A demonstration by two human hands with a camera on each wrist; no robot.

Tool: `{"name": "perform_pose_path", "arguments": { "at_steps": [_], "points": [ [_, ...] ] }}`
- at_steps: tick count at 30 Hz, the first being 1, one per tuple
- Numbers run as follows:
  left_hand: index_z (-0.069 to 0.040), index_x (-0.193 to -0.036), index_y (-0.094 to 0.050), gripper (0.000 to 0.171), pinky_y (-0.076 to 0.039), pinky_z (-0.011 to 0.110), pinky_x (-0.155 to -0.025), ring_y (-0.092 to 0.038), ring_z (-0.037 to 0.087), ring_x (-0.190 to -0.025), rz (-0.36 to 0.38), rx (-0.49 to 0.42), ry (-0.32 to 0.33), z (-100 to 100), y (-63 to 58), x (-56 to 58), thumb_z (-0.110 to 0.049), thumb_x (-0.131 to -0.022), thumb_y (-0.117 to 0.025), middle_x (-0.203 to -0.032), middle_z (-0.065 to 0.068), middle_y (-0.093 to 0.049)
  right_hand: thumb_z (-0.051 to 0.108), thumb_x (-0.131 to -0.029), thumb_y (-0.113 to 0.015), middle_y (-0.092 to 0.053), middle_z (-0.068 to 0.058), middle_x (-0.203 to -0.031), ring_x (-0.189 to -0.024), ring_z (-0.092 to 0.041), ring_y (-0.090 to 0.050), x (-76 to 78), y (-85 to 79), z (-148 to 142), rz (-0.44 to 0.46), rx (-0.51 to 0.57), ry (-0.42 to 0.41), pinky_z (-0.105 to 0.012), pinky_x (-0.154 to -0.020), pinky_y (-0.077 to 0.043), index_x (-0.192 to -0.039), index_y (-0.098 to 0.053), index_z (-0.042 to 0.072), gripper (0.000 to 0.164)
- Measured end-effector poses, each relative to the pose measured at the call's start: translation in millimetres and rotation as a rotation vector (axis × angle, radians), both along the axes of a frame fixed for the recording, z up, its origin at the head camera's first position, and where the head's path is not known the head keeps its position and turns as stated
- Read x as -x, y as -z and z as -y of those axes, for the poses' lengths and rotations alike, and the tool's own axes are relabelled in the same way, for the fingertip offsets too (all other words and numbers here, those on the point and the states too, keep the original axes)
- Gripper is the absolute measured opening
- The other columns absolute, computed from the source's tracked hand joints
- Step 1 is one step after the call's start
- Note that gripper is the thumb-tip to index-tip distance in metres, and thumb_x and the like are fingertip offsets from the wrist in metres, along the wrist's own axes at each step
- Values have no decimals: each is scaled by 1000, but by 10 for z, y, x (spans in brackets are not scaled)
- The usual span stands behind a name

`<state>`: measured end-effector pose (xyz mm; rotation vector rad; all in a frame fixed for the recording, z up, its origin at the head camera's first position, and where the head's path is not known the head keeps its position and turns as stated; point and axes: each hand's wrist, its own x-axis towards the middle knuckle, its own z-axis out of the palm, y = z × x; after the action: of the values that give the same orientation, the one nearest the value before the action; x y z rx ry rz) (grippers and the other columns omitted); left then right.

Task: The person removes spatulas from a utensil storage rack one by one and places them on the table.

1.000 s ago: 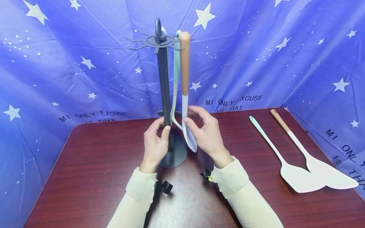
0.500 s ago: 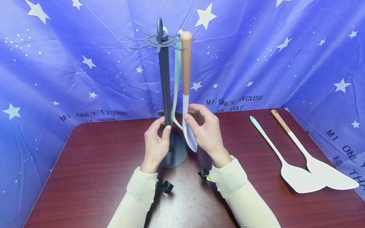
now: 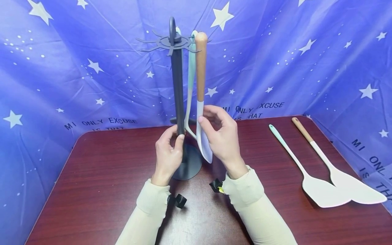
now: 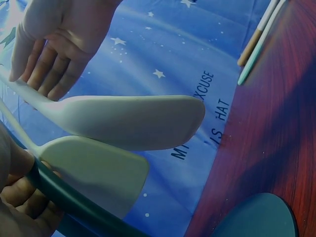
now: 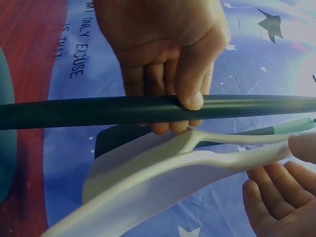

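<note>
Your left hand grips the dark rack post mid-frame; your right hand pinches the upright tan-handled utensil just right of it, its top beside the hook ring at upper centre. Can't tell whether the handle has caught there, so I'd brace the post, test the hang gently before letting go, and avoid knocking the mint-handled utensil close behind.

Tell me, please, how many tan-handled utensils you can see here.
2: one upright utensil in the right hand, beside the stand, and one flat spatula lying on the right side of the table. The stand may hide others.
</note>
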<state>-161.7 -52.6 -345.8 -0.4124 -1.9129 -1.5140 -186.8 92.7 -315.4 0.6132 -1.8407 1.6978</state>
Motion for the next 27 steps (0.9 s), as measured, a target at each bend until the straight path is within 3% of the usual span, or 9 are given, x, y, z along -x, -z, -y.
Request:
{"name": "perform_pose_path", "arguments": {
  "at_steps": [7, 15, 27],
  "points": [
    [13, -96, -64, 22, -51, 39, -68, -60, 33, -73, 1, 10, -11, 3, 13, 12, 21, -77, -59, -82, 22, -63, 0, -86, -68, -68, -17, -96, -84, -21, -66, 3, -47, 30, 25, 56, 5, -30, -74, -56, -108, -64, -5, 23],
    [12, -97, -64, 22, -51, 35, -68, -60, 32, -74, 13, 2, -10, 5, 9, 16, 20, -77, -58, -83, 22, -64, 3, -83, -72, -69, -12, -92, -81, -20, -65, -5, -89, 95, 16, 58, 75, -30, -70, -55, -104, -66, -2, 23],
    [13, -98, -64, 23, -52, 35, -69, -61, 32, -75, 12, 13, -22, -1, -2, -5, 20, -77, -59, -84, 22, -64, 3, -84, -71, -69, -13, -90, -78, -20, -65, -29, -104, 150, 17, 78, 82, -35, -69, -56, -102, -68, -2, 20]
  ]
}}
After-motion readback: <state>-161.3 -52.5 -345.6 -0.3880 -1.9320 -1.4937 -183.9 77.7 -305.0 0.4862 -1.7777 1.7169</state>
